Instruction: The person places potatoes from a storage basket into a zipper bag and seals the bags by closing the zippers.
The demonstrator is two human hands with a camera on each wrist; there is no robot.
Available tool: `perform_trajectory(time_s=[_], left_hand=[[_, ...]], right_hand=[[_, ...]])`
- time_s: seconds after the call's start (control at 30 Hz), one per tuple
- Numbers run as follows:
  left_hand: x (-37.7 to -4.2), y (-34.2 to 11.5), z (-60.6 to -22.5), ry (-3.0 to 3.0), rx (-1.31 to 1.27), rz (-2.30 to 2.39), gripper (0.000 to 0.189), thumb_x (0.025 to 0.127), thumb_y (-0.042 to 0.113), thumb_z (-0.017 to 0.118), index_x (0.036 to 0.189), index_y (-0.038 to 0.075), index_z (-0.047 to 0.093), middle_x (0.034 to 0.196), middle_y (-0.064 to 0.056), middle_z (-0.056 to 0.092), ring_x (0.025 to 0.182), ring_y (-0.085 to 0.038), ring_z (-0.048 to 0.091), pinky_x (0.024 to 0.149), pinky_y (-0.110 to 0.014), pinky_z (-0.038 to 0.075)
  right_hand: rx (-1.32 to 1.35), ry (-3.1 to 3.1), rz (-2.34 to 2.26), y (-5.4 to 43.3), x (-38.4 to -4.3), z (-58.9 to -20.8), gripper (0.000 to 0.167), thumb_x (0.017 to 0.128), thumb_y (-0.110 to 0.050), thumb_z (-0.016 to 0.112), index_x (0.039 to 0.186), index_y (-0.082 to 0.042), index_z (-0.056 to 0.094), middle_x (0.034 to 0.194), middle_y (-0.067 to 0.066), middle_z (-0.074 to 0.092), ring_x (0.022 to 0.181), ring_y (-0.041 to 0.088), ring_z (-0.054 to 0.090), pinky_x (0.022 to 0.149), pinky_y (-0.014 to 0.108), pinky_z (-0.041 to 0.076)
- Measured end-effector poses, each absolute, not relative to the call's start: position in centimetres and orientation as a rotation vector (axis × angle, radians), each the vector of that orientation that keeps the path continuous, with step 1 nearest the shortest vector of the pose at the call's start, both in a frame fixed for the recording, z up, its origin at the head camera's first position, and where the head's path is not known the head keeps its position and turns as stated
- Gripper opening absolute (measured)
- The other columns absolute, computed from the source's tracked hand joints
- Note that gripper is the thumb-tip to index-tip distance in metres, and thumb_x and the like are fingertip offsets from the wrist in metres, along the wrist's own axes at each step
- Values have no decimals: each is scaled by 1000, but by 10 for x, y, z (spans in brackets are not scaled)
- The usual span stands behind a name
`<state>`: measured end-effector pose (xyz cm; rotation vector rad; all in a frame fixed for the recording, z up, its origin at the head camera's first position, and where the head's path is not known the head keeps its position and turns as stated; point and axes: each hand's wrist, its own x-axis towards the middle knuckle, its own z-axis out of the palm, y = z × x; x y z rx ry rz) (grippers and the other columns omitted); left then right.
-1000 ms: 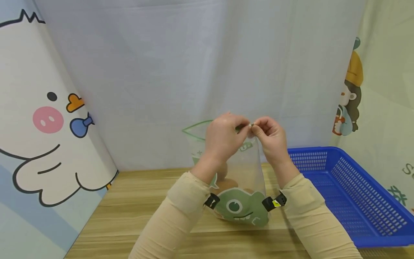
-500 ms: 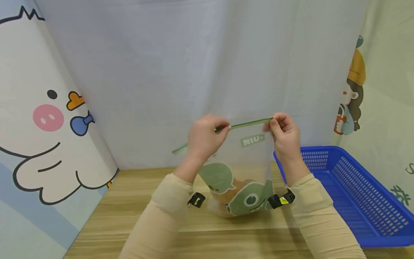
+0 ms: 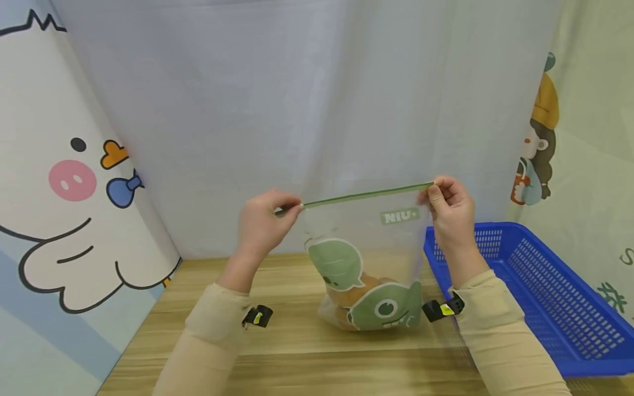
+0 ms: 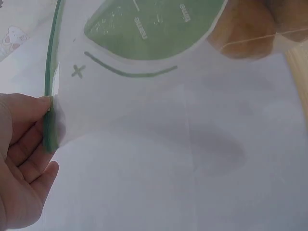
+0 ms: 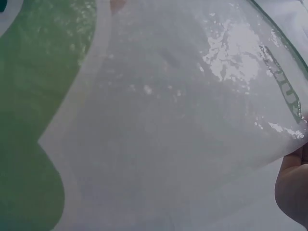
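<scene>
A clear zip-lock bag with green cartoon prints stands on the wooden table, several round brown things low inside it. Its green zip strip is drawn straight and looks pressed together along its length. My left hand pinches the strip's left end between thumb and fingers; the left wrist view shows the thumb on that strip. At the top right corner my right hand pinches the other end. In the right wrist view the bag film fills most of the picture, with part of the right hand at the edge.
A blue plastic basket with slotted sides stands right of the bag, partly behind the right forearm. A pale curtain hangs behind the wooden table. Printed cartoon sheets flank the left side.
My left hand has slid left along the zip strip, from beside the right hand to the far end. The bag mouth, gaping earlier, now lies flat. My right hand has moved slightly right.
</scene>
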<state>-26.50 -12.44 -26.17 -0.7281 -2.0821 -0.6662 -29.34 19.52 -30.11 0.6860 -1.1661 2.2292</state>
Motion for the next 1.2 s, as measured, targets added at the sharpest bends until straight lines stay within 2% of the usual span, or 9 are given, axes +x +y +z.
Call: perform_trajectory(time_s=[0.1,0.23,0.47,0.67,0.77,0.87,1.07,1.2], left_hand=[[-264,-136,-263,-2085,-699,-647,6,84,4,78,90,4,79,82,-7,73,73,-22,67,83,-40,56],[-261,-147,-262,-2106,-676,-628,8,84,4,78,92,3,78,83,-8,73,76,-24,67,67,-41,54],[-248,-151,-246,-2024,-726,-696,8,85,0,76,93,-2,74,87,-14,71,79,-26,67,73,-38,58],[-234,-153,-234,-1975,-743,-725,9,86,-1,75,95,-3,73,88,-14,69,79,-23,68,67,-28,59],[-227,-157,-231,-1995,-724,-789,9,86,-1,75,95,-2,74,86,-11,69,76,-19,68,65,-20,57],[-218,-162,-230,-2034,-727,-891,9,86,-3,75,94,-2,74,84,-9,68,72,-15,67,64,-15,55],[-201,-169,-225,-2139,-719,-1015,8,88,-3,72,95,-1,74,81,-7,69,67,-8,66,61,-18,56],[-200,-171,-225,-2340,-571,-1075,8,92,5,70,99,2,74,82,-7,71,68,-11,68,63,-25,58]], right_hand=[[665,-1149,2242,199,-294,-303,14,96,2,57,88,-6,64,77,6,68,69,14,66,65,21,55],[666,-1133,2252,202,-293,-304,16,96,5,56,87,-5,64,75,7,68,67,14,67,62,20,55],[724,-1289,2134,208,-287,-296,17,97,7,54,93,-4,67,79,5,69,71,14,67,72,23,58],[741,-1491,1948,214,-277,-290,16,96,4,57,108,6,69,81,3,69,73,12,67,75,23,58],[765,-1545,1912,215,-269,-286,15,96,6,58,105,11,68,80,4,69,71,12,67,73,24,58],[801,-1574,1942,217,-258,-283,14,96,9,57,102,10,69,80,5,69,71,13,67,71,24,59],[883,-1561,2093,219,-244,-281,20,96,13,52,100,5,71,81,8,68,71,14,67,66,26,60],[812,-1721,2147,218,-249,-286,20,99,5,54,99,-4,71,81,4,67,74,12,65,67,24,59]])
